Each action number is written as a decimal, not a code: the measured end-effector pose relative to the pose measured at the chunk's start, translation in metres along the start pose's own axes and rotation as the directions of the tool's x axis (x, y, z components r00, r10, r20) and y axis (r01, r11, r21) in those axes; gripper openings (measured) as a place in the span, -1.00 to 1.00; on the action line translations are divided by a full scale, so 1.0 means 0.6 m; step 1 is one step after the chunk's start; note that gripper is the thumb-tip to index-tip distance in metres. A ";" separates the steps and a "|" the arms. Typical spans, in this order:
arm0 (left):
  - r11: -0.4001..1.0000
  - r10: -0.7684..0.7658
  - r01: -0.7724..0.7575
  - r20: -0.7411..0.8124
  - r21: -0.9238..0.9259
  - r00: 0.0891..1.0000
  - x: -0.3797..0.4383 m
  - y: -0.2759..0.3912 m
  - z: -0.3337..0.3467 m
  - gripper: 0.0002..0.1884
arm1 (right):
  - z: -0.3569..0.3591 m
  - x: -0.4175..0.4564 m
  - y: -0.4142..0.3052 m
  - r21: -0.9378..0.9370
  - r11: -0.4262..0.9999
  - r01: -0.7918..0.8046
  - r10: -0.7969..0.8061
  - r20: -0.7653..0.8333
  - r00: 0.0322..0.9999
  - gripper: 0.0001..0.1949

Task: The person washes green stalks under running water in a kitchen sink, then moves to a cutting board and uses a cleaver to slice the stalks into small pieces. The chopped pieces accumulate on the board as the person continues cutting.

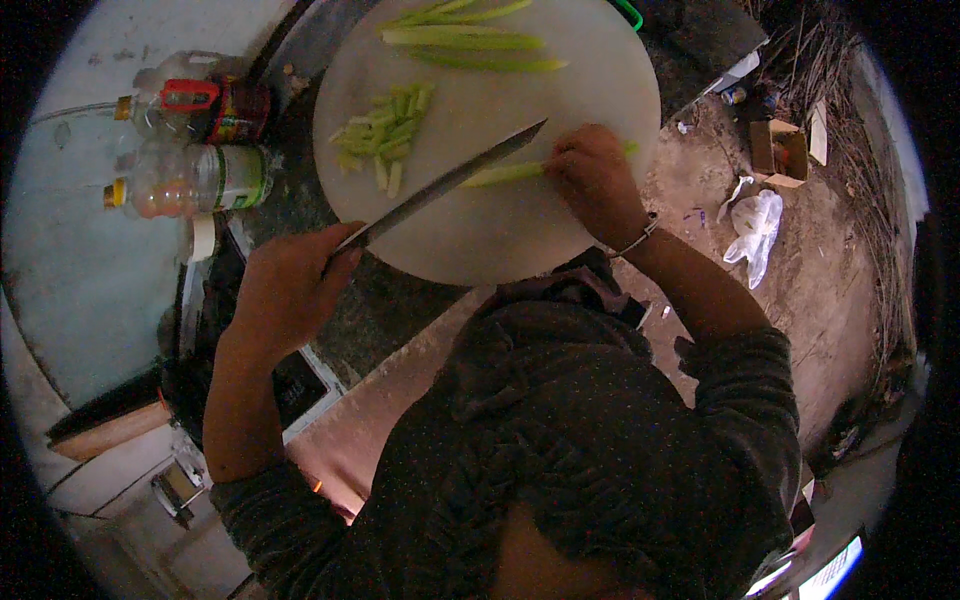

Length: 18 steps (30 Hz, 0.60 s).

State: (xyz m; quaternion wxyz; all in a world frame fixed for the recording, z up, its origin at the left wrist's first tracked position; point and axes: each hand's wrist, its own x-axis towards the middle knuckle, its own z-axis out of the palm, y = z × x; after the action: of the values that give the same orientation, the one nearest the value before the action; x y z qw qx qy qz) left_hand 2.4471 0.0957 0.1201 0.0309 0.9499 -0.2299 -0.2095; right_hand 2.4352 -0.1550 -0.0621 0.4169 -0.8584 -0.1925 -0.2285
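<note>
My left hand point(289, 289) grips a kitchen knife by its handle, which is mostly hidden in the fist. The blade point(457, 176) slants up and right above a round white cutting board point(450, 247), its tip near my other hand. Under my right hand point(596, 180), which wears a bracelet, a green celery-like stalk point(502, 174) is held against the board; its far end shows past the fingers. A pile of short cut pieces point(390, 135) lies at the board's left. Several longer stalks point(465, 37) rest along its top edge.
Two plastic bottles with yellow caps, one red-handled bottle point(202, 105) and one with a green label point(202, 180), are left of the board. On the ground to the right are a white plastic bag point(754, 229), an opened cardboard box point(780, 154) and dry twigs point(862, 195).
</note>
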 end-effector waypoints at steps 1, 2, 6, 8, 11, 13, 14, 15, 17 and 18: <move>1.000 -0.015 0.015 0.013 0.004 1.000 -0.002 0.001 -0.001 -0.78 | -0.001 0.000 0.002 0.006 1.000 0.004 -0.004 0.011 1.000 -0.84; 1.000 -0.029 0.029 0.026 0.008 0.999 -0.003 0.003 -0.002 -0.78 | -0.002 -0.001 0.002 0.012 1.000 0.008 -0.008 0.021 1.000 -0.84; 0.999 0.054 -0.054 0.078 -0.006 0.995 -0.003 0.007 -0.011 -0.78 | -0.006 0.000 0.002 0.044 0.999 0.014 -0.015 0.030 0.999 -0.83; 0.993 0.113 -0.111 0.064 -0.025 0.992 -0.002 0.007 -0.014 -0.78 | -0.007 -0.001 0.002 0.050 0.999 0.000 -0.003 0.043 0.999 -0.82; 0.990 0.086 -0.097 0.100 0.105 0.991 0.005 0.011 -0.017 -0.79 | -0.009 -0.002 0.002 0.091 0.995 0.037 -0.038 0.003 0.999 -0.81; 0.989 0.083 -0.095 0.112 0.109 0.990 0.009 0.009 -0.015 -0.79 | -0.011 0.000 0.001 0.103 0.994 0.046 -0.048 0.013 0.999 -0.81; 0.989 0.081 -0.094 0.118 0.111 0.990 0.011 0.008 -0.015 -0.79 | -0.013 0.001 0.000 0.109 0.993 0.051 -0.053 0.018 0.998 -0.81; 0.990 0.087 -0.099 0.121 0.103 0.989 0.011 0.008 -0.016 -0.79 | -0.012 0.002 -0.001 0.114 0.992 0.048 -0.051 0.021 0.998 -0.81; 0.990 0.097 -0.109 0.126 0.086 0.987 0.012 0.008 -0.018 -0.79 | -0.011 0.002 -0.002 0.125 0.991 0.043 -0.046 0.027 0.999 -0.81; 0.991 0.097 -0.107 0.125 0.077 0.987 0.012 0.008 -0.017 -0.79 | -0.011 0.002 0.000 0.124 0.991 0.049 -0.053 0.030 0.998 -0.82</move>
State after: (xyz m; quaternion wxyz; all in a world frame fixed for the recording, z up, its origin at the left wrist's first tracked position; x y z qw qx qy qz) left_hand 2.4554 0.0877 0.1275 -0.0124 0.9229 -0.2881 -0.2552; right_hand 2.4344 -0.1602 -0.0580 0.4597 -0.8296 -0.2351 -0.2126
